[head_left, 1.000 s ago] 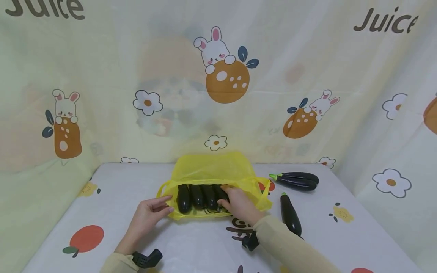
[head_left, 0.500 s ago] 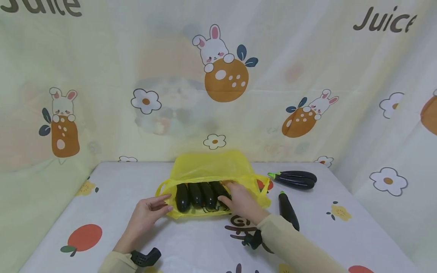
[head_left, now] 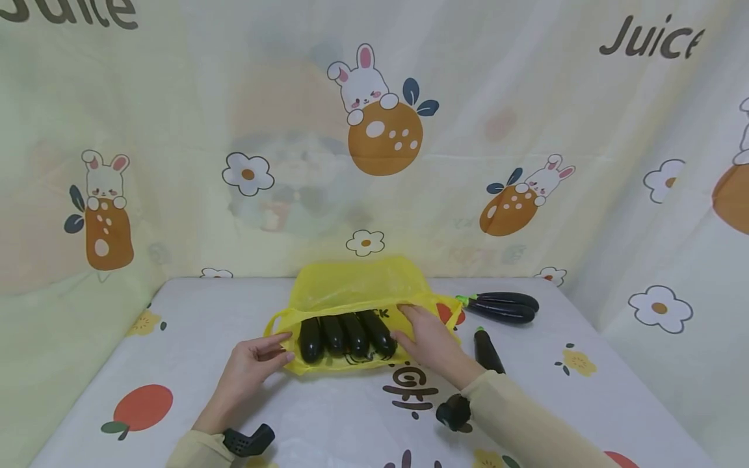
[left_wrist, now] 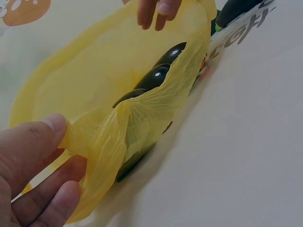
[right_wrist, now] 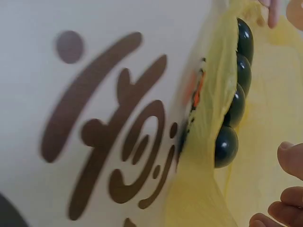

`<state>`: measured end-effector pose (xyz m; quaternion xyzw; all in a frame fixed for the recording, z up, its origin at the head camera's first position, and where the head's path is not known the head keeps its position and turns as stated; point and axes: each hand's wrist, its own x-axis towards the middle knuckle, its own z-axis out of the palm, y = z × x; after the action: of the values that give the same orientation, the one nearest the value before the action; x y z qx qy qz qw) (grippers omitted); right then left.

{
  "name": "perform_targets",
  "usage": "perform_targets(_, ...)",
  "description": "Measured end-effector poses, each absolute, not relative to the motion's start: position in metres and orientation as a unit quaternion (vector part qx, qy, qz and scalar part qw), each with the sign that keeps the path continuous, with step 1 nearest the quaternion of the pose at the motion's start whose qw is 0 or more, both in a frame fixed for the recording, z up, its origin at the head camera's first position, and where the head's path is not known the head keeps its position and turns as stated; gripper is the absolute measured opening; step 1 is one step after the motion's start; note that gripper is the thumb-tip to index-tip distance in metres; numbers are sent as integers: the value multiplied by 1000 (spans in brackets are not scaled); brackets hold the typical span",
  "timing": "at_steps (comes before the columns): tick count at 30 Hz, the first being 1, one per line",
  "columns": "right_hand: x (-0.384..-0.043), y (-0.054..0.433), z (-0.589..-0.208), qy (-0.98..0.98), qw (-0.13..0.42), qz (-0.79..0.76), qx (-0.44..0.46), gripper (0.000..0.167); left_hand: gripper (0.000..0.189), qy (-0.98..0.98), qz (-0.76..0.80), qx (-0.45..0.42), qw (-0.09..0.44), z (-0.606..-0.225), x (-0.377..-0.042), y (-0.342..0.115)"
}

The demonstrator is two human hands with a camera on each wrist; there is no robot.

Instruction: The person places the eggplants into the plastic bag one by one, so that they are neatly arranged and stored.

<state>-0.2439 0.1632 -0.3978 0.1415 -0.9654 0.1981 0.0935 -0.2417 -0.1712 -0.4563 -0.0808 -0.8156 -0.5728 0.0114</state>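
Observation:
A yellow plastic bag (head_left: 359,279) lies on the table with its mouth toward me. Several dark eggplants (head_left: 333,336) rest side by side inside it; their far ends are hidden. My left hand (head_left: 251,370) pinches the left edge of the bag's mouth between thumb and fingers, plain in the left wrist view, where the thumb (left_wrist: 57,125) presses the film. At the right side of the mouth is my right hand (head_left: 430,341), its fingers spread apart and nothing held. In the right wrist view, a gap separates its fingers from the nearest eggplant (right_wrist: 226,146).
Two eggplants (head_left: 503,307) lie together at the back right. Another eggplant (head_left: 487,351) lies nearer, partly behind my right forearm. A printed cloth covers the table (head_left: 193,325), and a printed curtain (head_left: 281,214) hangs behind it.
My right hand has let go of the rightmost eggplant in the bag and drawn back to the right. The left hand stays at the bag's edge.

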Motion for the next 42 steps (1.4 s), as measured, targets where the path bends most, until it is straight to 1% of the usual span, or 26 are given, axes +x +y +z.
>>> perform_targets(4, -235, 171, -402, -962, 82, 210, 157, 57, 42, -816, -572, -82, 15, -456, -242, -171)
perform_targets(8, -224, 186, -404, -945, 92, 242, 199, 55, 41, -821, -567, -73, 16, -458, -242, -170)
perform_targets(12, -211, 208, -400, -919, 135, 270, 255, 52, 41, -823, -564, -64, 12, -459, -243, -171)
perform_targets(14, -205, 223, -397, -913, 161, 263, 266, 50, 42, -823, -564, -64, 9, -460, -244, -170)
perform_targets(18, -194, 254, -388, -921, 190, 238, 242, 48, 43, -824, -562, -68, 11, -461, -244, -171)
perform_targets(24, -184, 299, -382, -940, 205, 210, 177, 51, 44, -822, -565, -76, 15, -460, -243, -172)
perform_targets(27, -183, 312, -386, -949, 184, 212, 144, 51, 44, -823, -563, -72, 14, -461, -242, -171)
perform_targets(31, -184, 314, -403, -963, 120, 220, 98, 53, 44, -826, -560, -66, 13, -463, -243, -173)
perform_targets(33, -185, 311, -414, -970, 83, 215, 75, 57, 44, -826, -560, -66, 13, -464, -243, -173)
perform_targets(36, -186, 306, -428, -979, 39, 197, 46, 67, 44, -825, -561, -66, 12, -465, -244, -173)
perform_targets(39, -186, 302, -437, -983, 18, 182, 26, 77, 43, -824, -563, -66, 12, -465, -244, -172)
perform_targets(42, -185, 299, -441, -984, 17, 177, 13, 81, 43, -823, -564, -66, 12, -465, -245, -172)
